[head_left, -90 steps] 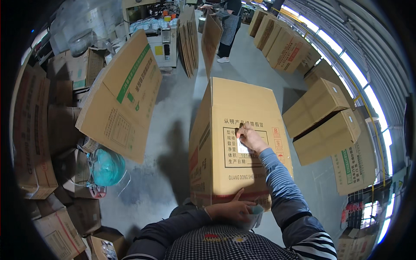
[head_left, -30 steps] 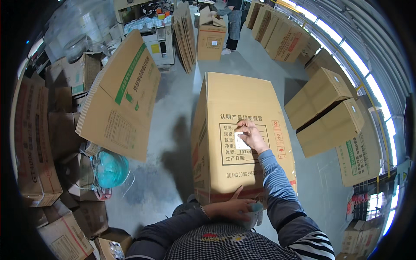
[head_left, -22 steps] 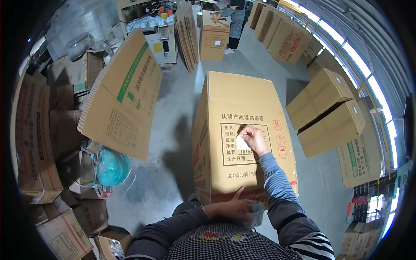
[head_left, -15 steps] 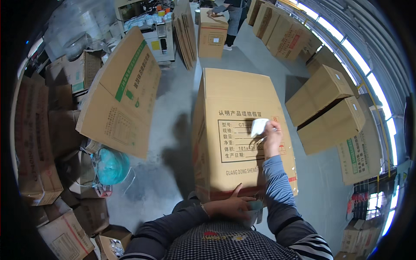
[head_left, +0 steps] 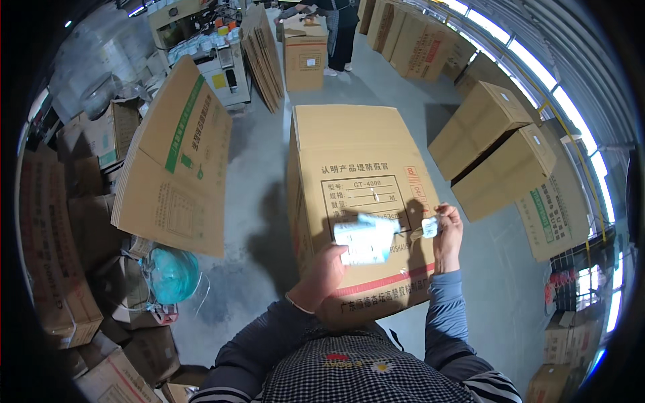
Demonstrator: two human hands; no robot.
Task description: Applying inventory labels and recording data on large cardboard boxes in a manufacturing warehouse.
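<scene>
A tall brown cardboard carton (head_left: 359, 144) stands in front of me, its top face printed with a framed table and a red band. My left hand (head_left: 322, 275) is closed on a bundle of white labels (head_left: 363, 243) above the near half of that face; motion blurs their edges. Over the carton's right side, my right hand (head_left: 449, 232) pinches a small white label (head_left: 429, 228) between its fingertips. The two hands are apart, and their shadows fall on the cardboard.
Folded carton sheets (head_left: 178, 168) lean at the left, near a teal plastic bag (head_left: 171, 275) among piled boxes. Two closed cartons (head_left: 480, 131) stand at the right. Farther off, a person (head_left: 341, 30) works at another carton (head_left: 306, 64). Grey floor (head_left: 259, 201) runs between.
My left hand has risen from the carton's near edge, bringing the labels over its top. My right hand has moved nearer and right, off the printed table. The view has shifted slightly.
</scene>
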